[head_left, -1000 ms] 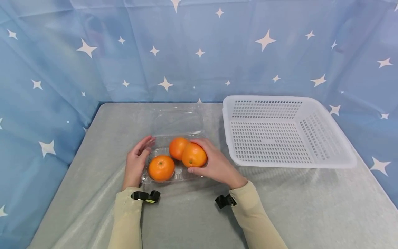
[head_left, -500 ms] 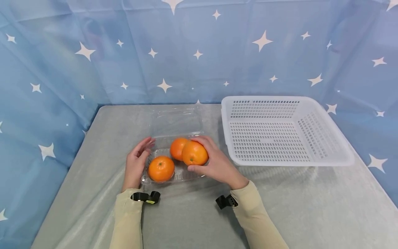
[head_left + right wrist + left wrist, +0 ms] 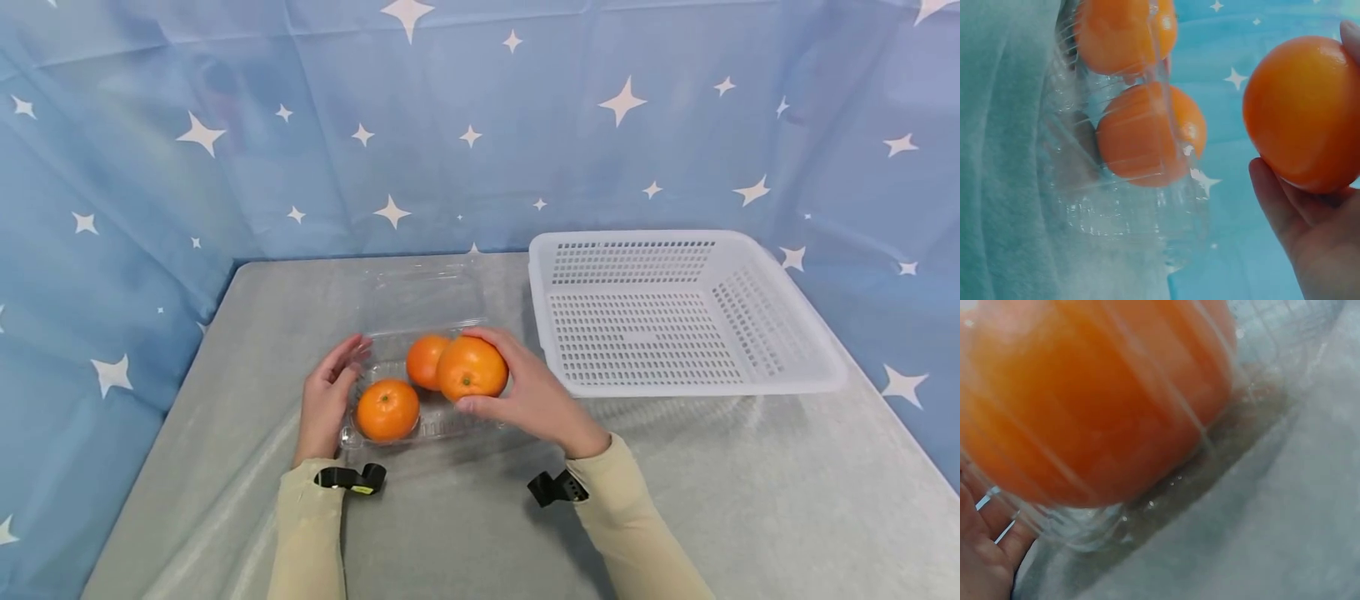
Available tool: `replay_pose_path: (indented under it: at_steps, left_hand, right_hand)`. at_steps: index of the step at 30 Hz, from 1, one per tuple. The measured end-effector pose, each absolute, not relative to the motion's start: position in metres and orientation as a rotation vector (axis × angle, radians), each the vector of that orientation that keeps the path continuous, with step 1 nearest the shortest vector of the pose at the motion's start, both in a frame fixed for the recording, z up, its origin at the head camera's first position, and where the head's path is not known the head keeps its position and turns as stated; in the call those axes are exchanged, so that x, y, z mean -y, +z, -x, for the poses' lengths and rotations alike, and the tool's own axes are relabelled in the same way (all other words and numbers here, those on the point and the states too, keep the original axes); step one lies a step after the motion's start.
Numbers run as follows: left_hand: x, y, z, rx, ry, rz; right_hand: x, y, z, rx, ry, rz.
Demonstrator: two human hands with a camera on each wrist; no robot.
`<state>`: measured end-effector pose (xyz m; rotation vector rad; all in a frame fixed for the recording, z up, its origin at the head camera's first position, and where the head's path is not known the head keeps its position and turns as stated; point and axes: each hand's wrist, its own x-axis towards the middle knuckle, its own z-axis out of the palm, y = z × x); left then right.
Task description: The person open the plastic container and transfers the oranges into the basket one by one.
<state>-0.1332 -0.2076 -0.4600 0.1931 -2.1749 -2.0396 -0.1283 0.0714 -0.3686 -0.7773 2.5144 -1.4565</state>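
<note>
My right hand point(image 3: 540, 398) holds an orange point(image 3: 472, 368) between thumb and fingers. That orange is raised above a clear plastic clamshell box point(image 3: 444, 427), as the right wrist view shows a gap between them. Two more oranges sit in the box: one at the front left point(image 3: 387, 410), the other farther back point(image 3: 424, 362), partly covered by the held one. Along the box's left side rests my left hand point(image 3: 324, 404), its fingers loosely bent by the wall. In the left wrist view its fingers point(image 3: 1016, 540) show beside the clear wall, with an orange point(image 3: 1097, 406) behind the plastic.
The box's clear lid point(image 3: 423, 296) lies folded back behind it. To the right stands a white perforated plastic basket point(image 3: 817, 367) near the table's back edge. A grey cloth covers the table point(image 3: 465, 542), and a blue star-patterned curtain point(image 3: 315, 100) hangs behind and at the sides.
My right hand has lifted its orange a little and drawn it slightly right. The left hand stays at the box's side. The head view has shifted slightly.
</note>
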Motion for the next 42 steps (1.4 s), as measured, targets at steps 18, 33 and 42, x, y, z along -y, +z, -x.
replay_pose_path:
  at_steps: [18, 33, 42]
  left_hand:
    - [0.207, -0.456, 0.134, 2.168, -2.052, -0.193]
    - [0.208, -0.456, 0.134, 2.171, -2.054, -0.167]
    - [0.206, -0.456, 0.135, 2.163, -2.054, -0.167]
  right_hand:
    - [-0.078, -0.345, 0.123, -2.471, -1.439, 0.712]
    - [-0.09, -0.33, 0.123, -2.554, -1.393, 0.721]
    - [-0.103, -0.338, 0.128, -2.594, -1.37, 0.706]
